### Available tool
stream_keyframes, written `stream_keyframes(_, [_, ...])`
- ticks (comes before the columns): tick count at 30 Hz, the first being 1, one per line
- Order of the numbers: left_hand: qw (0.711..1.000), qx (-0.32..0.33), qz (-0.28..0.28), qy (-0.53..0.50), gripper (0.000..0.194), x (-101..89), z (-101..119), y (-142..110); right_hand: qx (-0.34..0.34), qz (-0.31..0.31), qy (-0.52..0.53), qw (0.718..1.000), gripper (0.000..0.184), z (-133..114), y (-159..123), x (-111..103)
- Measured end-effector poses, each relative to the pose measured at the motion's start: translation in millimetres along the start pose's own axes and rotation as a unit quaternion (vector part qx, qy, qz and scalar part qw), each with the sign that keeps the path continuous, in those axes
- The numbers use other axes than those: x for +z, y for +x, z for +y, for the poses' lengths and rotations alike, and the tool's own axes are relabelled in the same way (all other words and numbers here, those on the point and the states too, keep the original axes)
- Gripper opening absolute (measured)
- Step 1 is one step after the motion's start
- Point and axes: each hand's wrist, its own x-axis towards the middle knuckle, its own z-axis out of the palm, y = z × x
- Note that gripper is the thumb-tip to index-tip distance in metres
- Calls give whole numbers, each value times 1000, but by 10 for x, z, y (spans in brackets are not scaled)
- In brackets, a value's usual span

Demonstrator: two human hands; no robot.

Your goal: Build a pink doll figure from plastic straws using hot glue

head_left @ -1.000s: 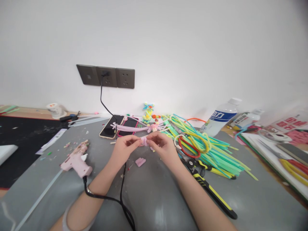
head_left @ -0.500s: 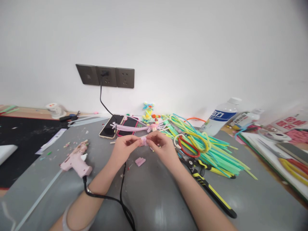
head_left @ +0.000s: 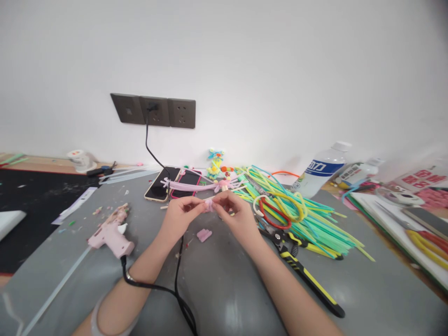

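Almost no difference from half a second ago: same fine pinch, same spot over the middle of the grey surface. In the closed grip of left hand and right hand together, a small, fuzzy lilac piece, half hidden. Just nearer, on smooth, faintly glossy grey, short lilac lengths, soft-napped and side by side, unmoved. Farther back, long lilac stems, fuzzy, with splayed ends, stretched across two flat, shiny phones. To the left, a pale pink plastic glue gun with a supple black cable. To the right, a loose heap of slender green and yellow stems, partly over black-and-yellow pliers, likewise unmoved.
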Motion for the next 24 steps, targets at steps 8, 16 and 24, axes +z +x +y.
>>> stream_keyframes(8, [1000,-9,0,-6,20,4,-4,0,-10,3,6,1000,6,0,1,-5])
stream_keyframes(16, [1000,-13,-3,-9,19,9,-9,-8,-16,2,-14,1000,7,17,-19,6])
stream_keyframes(24, [1000,0,1,-6,20,10,-17,1,-25,2,-25,999,8,24,-19,-5])
